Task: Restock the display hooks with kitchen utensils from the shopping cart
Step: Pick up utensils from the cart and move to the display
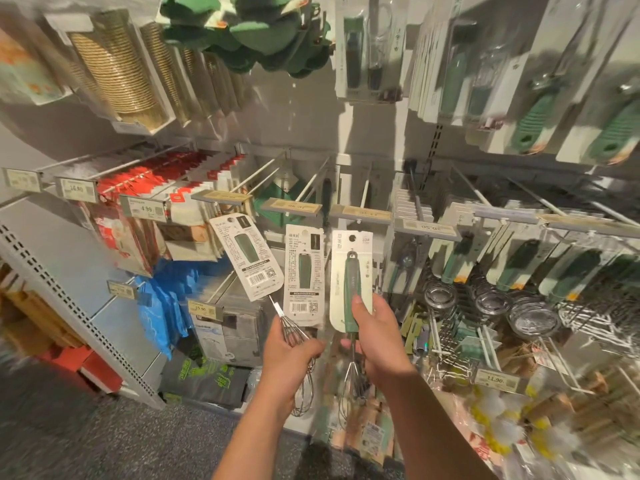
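My right hand (375,336) grips a green-handled whisk (352,289) on a white backing card, held upright just below an empty white display hook (364,190). My left hand (289,355) grips the wire heads of two more carded whisks. One of these, the tilted whisk card (247,256), leans to the left. The other, the upright whisk card (304,268), shows its printed back. Both cards reach up to the price-tag rail (292,206). The shopping cart is out of view.
More empty white hooks (258,173) jut out above the cards. Right of them hang carded strainers (485,299) and green-handled tools (530,126). Red packets (145,188) and gold paper cups (114,71) hang at left. A grey perforated shelf upright (69,299) slants at lower left.
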{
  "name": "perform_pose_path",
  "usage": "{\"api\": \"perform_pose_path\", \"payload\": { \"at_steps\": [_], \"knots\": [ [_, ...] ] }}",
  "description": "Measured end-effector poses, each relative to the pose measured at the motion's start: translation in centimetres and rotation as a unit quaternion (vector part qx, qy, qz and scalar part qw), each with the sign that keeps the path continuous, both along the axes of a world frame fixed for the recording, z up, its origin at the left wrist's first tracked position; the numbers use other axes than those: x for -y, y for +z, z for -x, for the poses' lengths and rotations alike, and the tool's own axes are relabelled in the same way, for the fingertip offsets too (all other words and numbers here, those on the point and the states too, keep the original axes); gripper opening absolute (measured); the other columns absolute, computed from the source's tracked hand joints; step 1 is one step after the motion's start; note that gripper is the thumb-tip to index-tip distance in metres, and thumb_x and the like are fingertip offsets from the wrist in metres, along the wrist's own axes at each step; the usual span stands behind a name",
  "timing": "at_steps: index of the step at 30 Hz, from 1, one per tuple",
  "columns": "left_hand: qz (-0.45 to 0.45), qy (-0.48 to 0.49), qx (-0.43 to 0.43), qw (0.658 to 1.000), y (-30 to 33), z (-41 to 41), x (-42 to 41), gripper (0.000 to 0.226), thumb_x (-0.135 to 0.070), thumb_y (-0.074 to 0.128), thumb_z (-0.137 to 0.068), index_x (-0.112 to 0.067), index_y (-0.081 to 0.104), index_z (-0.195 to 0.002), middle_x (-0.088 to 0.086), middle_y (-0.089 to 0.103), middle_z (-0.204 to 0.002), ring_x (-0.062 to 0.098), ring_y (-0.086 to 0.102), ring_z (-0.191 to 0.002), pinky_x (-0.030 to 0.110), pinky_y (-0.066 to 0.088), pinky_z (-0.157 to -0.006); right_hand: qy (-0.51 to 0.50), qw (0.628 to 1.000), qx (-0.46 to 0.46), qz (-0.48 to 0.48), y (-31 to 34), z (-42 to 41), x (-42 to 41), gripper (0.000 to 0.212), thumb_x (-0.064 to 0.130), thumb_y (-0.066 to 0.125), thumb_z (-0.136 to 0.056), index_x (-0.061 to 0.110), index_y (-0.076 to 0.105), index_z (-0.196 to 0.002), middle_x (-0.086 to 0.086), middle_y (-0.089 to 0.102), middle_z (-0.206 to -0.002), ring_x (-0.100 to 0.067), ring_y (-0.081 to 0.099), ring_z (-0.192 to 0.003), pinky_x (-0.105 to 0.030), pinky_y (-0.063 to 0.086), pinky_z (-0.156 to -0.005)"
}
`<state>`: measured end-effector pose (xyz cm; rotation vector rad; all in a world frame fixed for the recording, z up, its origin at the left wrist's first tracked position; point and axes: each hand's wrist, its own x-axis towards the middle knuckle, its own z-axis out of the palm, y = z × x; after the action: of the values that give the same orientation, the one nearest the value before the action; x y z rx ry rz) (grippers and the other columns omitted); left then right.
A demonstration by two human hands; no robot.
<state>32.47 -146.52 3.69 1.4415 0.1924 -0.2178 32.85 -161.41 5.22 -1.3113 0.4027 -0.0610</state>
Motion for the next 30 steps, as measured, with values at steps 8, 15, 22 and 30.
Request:
{"api": "perform_pose_path", "payload": {
  "at_steps": [8, 15, 22, 30],
  "knots": [
    [0.054, -0.014, 0.023, 0.998, 0.8, -0.3, 1.0, 0.061, -0.022, 0.087, -0.082, -0.035, 0.057, -0.133, -0.011, 0.075, -0.121, 0.014, 0.068, -0.117, 0.046, 0.048, -0.111, -0.060, 0.996, -0.035, 0.049, -0.1, -2.4, -0.2, 0.052, 0.042, 0.053, -0.106, 0.021, 0.041, -0.152, 0.009, 0.046, -0.151, -0.014, 0.063, -0.103, -0.047, 0.059, -0.094],
    [0.053, -0.002, 0.022, 0.998, 0.7, -0.9, 1.4, 0.035, -0.041, 0.078, -0.090, -0.044, 0.060, -0.120, -0.018, 0.073, -0.121, 0.011, 0.068, -0.117, 0.046, 0.047, -0.112, -0.091, 0.984, -0.107, 0.113, -0.7, -8.1, 1.4, 0.049, 0.047, 0.059, -0.100, 0.013, 0.055, -0.135, -0.005, 0.060, -0.134, -0.031, 0.060, -0.119, -0.047, 0.059, -0.090],
    [0.114, 0.027, -0.024, 0.993, -0.7, -1.9, 1.6, 0.108, -0.081, 0.080, -0.064, -0.045, 0.035, -0.155, -0.001, 0.049, -0.157, 0.029, 0.054, -0.138, 0.052, 0.037, -0.119, -0.043, 0.980, -0.191, 0.041, -0.7, -9.7, 3.2, 0.061, 0.054, 0.061, -0.098, 0.011, 0.054, -0.141, -0.002, 0.063, -0.108, -0.016, 0.055, -0.082, -0.034, 0.045, -0.072],
    [0.118, 0.005, -0.052, 0.992, -1.1, -2.0, 1.7, 0.029, -0.021, 0.065, -0.101, -0.020, 0.063, -0.130, 0.008, 0.073, -0.089, 0.018, 0.065, -0.069, 0.027, 0.054, -0.059, 0.027, 0.993, -0.108, -0.049, -1.4, -7.2, 2.3, 0.049, 0.047, 0.057, -0.103, 0.012, 0.060, -0.137, -0.007, 0.070, -0.131, -0.025, 0.070, -0.113, -0.040, 0.058, -0.094]
  ]
}}
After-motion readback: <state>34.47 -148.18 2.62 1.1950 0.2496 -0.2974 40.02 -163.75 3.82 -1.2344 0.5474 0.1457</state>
